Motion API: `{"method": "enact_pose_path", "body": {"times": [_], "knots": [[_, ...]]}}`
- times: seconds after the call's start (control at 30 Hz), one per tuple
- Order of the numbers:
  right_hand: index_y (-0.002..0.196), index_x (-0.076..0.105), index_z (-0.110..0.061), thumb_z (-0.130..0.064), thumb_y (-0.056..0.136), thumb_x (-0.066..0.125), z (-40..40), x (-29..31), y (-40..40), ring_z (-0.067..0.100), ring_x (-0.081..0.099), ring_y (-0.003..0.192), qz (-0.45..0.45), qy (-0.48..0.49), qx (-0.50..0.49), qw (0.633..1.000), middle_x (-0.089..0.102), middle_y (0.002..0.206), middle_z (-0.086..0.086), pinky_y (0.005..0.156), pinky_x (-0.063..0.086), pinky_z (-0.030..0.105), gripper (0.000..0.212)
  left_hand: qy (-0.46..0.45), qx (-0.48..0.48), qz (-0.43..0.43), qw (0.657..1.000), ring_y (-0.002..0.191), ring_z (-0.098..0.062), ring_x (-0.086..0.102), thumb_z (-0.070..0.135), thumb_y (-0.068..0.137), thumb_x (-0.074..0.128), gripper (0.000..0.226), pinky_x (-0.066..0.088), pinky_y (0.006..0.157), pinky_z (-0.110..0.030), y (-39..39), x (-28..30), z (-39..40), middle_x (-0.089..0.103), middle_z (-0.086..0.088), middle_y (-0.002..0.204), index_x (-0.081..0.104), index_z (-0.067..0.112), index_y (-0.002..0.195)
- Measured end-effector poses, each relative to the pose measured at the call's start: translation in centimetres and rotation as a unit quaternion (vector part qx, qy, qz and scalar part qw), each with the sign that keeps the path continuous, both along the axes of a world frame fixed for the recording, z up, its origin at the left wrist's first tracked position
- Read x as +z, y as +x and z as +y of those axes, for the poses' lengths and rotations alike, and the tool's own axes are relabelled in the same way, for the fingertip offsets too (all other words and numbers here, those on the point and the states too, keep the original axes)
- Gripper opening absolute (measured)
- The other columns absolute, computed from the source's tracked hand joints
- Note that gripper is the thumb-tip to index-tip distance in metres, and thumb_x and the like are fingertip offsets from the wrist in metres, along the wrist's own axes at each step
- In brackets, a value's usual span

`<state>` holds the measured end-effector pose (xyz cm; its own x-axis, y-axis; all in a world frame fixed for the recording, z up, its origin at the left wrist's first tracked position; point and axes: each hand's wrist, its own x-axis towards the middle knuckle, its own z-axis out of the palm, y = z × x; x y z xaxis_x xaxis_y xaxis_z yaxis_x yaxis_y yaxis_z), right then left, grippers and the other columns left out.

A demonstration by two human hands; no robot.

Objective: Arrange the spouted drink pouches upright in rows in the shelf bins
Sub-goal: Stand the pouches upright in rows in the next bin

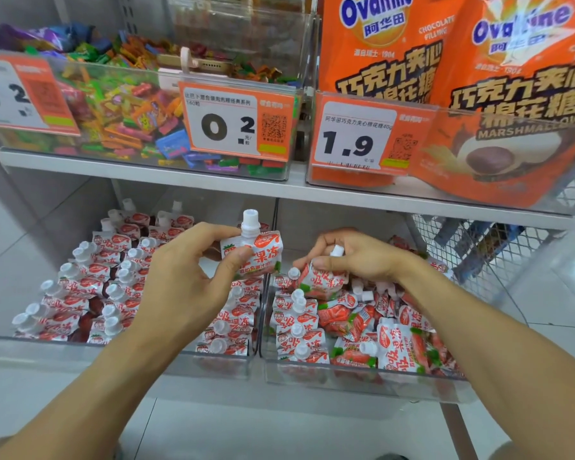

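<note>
Bright, even light; warped edges.

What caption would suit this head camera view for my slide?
Left hand holds one spouted pouch upright; right hand grips another over the right bin.

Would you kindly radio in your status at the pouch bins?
Left hand holds pouch upright. Right hand grips second pouch. Right bin jumbled.
</note>
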<state>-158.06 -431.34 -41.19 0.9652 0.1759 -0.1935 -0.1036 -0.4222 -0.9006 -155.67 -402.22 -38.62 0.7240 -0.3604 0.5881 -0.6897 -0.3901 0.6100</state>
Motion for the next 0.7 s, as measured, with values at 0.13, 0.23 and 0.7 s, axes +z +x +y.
{"method": "enact_pose_path", "body": {"times": [0.13, 0.23, 0.7], "knots": [[0.098, 0.065, -0.008, -0.012, 0.097, 0.058, -1.0, -0.6, 2.0, 0.023, 0.069, 0.097, 0.155, 0.108, -0.098, 0.977, 0.073, 0.097, 0.009, 0.099, 0.050, 0.038, 0.008, -0.001, -0.004, 0.005, 1.000, 0.085, 0.004, 0.059, 0.039, 0.083, 0.064, 0.026, 0.043, 0.065, -0.006, 0.0, 0.1, 0.0, 0.055, 0.032, 0.090, 0.068, 0.025, 0.104], [0.100, 0.064, -0.007, -0.012, 0.100, 0.052, -1.0, 0.3, 2.4, 0.017, 0.069, 0.085, 0.216, 0.093, -0.077, 0.969, 0.072, 0.092, 0.006, 0.085, 0.057, 0.028, 0.012, -0.005, -0.009, 0.007, 1.000, 0.087, 0.005, 0.059, 0.040, 0.083, 0.063, 0.026, 0.043, 0.065, -0.003, 0.0, 0.2, 0.1, 0.055, 0.033, 0.091, 0.067, 0.025, 0.104], [0.091, 0.072, -0.021, -0.033, 0.085, 0.077, 1.5, -2.3, 4.7, 0.007, 0.064, 0.084, -0.100, -0.206, -0.200, 0.953, 0.071, 0.091, -0.009, 0.070, 0.048, 0.018, 0.015, 0.005, -0.005, 0.006, 1.000, 0.081, 0.006, 0.059, 0.038, 0.083, 0.064, 0.028, 0.044, 0.066, -0.009, 0.1, 0.2, 0.6, 0.053, 0.034, 0.089, 0.069, 0.022, 0.105]]}}
